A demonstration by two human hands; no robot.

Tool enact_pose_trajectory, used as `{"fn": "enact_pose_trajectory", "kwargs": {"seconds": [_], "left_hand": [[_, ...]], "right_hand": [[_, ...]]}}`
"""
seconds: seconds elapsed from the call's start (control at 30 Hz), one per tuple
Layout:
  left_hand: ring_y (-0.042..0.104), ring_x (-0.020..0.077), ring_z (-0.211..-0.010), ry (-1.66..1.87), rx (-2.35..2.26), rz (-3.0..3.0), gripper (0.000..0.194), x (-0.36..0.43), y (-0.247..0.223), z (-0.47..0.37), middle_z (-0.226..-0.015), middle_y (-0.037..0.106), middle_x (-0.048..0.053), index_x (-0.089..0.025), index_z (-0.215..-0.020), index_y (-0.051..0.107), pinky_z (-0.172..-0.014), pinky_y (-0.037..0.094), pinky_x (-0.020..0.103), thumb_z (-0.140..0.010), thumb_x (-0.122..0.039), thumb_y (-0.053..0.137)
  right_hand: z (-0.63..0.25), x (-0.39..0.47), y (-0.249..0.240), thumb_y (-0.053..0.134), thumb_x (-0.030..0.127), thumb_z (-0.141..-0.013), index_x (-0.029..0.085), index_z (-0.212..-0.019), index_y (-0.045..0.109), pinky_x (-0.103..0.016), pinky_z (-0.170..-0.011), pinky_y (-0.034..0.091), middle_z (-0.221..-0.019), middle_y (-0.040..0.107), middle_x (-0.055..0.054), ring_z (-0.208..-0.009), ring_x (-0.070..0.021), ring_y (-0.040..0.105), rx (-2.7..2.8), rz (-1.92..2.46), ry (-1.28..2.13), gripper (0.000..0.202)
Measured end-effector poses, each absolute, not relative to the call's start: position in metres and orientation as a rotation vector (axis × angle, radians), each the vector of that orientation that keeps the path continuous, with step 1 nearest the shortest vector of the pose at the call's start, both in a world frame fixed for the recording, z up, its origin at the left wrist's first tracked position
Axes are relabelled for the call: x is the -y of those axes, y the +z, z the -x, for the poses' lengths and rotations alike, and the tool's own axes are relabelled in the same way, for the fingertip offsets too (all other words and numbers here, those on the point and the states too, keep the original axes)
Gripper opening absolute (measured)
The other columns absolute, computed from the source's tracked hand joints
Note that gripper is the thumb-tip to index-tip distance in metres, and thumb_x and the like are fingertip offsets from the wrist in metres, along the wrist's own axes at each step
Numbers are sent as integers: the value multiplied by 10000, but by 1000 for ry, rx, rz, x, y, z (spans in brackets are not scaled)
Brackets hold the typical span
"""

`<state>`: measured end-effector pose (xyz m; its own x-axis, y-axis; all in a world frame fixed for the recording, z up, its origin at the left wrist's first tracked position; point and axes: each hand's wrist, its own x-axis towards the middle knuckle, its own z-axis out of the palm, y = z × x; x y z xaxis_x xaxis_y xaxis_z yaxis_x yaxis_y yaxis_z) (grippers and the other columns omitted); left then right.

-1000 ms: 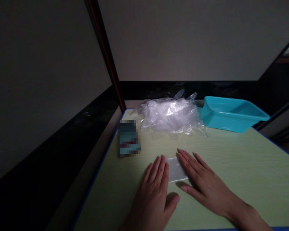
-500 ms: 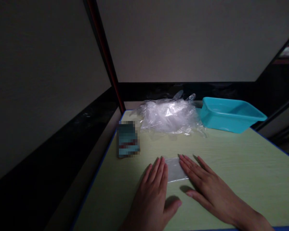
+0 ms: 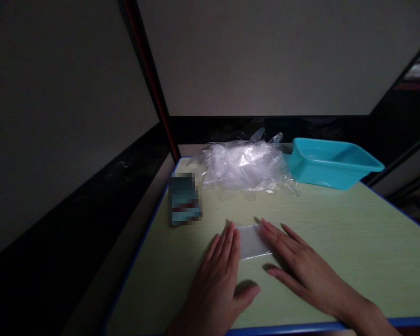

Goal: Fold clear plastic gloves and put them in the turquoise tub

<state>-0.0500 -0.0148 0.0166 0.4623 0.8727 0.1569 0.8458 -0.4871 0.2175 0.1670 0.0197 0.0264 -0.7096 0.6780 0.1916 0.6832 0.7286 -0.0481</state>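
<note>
A flat, clear plastic piece [image 3: 254, 241] lies on the pale green table [image 3: 364, 252]. My left hand [image 3: 219, 275] rests flat along its left edge, fingers stretched out and thumb spread to the right. On the opposite side, my right hand [image 3: 303, 261] lies with straight fingers over the plastic's right edge, its thumb apart below. Neither hand grips anything. Beyond them sits a crumpled heap of clear plastic [image 3: 245, 163].
A turquoise basin [image 3: 327, 170] stands at the back right of the table. Near the left edge lies a dark, pixelated flat object [image 3: 185, 200]. Panels with dark lower bands rise behind the table and to its left.
The whole view has shifted slightly, so the table's things appear a little higher. Both hands remain flat at the sides of the plastic piece.
</note>
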Motion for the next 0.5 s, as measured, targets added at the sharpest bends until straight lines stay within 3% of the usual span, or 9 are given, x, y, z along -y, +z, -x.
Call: {"fn": "enact_pose_trajectory", "kwargs": {"seconds": [0.1, 0.23, 0.5], "left_hand": [[115, 260, -1357, 412, -1537, -2582, 878, 14, 16, 51, -1477, 89, 189, -40, -1410, 74, -1064, 278, 438, -767, -308, 607], [159, 235, -1353, 404, -1472, -2615, 702, 13, 18, 51, -1476, 188, 119, -96, -1399, 201, -1069, 280, 435, -812, -247, 554], [276, 242, -1318, 378, -1449, -2638, 581, 12, 23, 50, -1439, 292, 127, -85, -1341, 343, -1056, 305, 452, -824, -255, 549]], "right_hand": [[-170, -18, 26, 448, 300, -911, 115, -1313, 395, -467, -975, 417, -1386, 403, -141, -1242, -230, 412, 2633, 1020, -108, 445], [-173, -16, 27, 422, 160, -916, 113, -1040, 604, -400, -831, 511, -1076, 655, -113, -1005, -225, 593, 2515, 834, -289, 225], [-161, -17, 37, 309, 105, -940, 121, -822, 660, -344, -743, 516, -898, 693, -90, -838, -192, 623, 2544, 642, -400, 371]]}}
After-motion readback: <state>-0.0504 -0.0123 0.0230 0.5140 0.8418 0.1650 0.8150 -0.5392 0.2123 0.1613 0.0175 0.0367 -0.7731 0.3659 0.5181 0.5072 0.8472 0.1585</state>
